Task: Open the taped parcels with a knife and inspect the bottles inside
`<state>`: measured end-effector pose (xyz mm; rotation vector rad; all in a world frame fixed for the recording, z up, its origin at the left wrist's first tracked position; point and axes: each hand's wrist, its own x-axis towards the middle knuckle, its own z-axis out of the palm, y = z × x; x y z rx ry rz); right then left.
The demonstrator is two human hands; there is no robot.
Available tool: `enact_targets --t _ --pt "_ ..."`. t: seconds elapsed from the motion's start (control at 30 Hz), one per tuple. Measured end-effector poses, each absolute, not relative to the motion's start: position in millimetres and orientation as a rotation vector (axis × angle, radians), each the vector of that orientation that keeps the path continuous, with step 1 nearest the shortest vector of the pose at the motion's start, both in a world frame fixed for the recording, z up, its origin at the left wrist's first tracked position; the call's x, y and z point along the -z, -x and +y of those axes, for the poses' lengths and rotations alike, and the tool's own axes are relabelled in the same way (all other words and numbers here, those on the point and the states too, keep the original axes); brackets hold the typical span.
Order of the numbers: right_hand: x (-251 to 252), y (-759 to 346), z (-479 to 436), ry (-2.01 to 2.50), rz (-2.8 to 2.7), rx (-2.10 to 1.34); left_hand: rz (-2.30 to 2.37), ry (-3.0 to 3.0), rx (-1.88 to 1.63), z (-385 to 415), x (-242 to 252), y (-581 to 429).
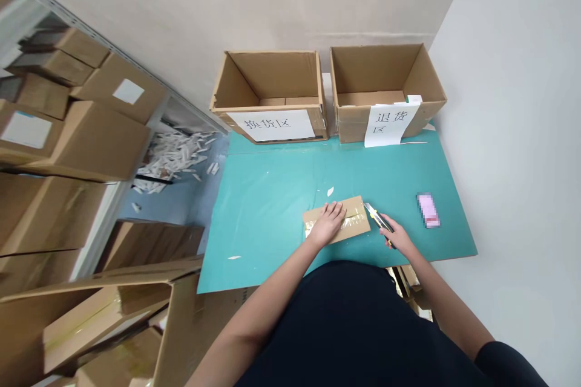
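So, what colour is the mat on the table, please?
The cutting mat is teal, shown best in the head view.

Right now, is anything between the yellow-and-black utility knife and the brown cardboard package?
Nothing visible: the utility knife in the right hand has its tip at the package's edge; the left hand lies beyond.

Taking the teal cutting mat (263, 211) as the landmark: two open cardboard boxes (271, 89) (385, 84) stand along its far edge, barring any reach past it; a white wall (508, 145) closes off its right side; stacked cartons (68, 151) crowd its left; the left hand (327, 224), flat cardboard piece (336, 221), utility knife (378, 222) and right hand (394, 234) occupy its near middle; a broad teal stretch lies open towards the far edge; a blurred pink object (428, 210) sits towards its right edge, with a gap of mat before the right hand.
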<state>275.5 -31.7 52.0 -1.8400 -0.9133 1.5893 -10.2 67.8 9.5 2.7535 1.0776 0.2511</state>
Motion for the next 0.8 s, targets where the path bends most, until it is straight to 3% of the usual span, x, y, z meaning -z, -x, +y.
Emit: enact_targets --t 0.8 --pt "-68.0 -305.4 -16.3 1.727 -0.994 -1.879 0.932 -2.76 -0.264 65.3 -12.8 20.5"
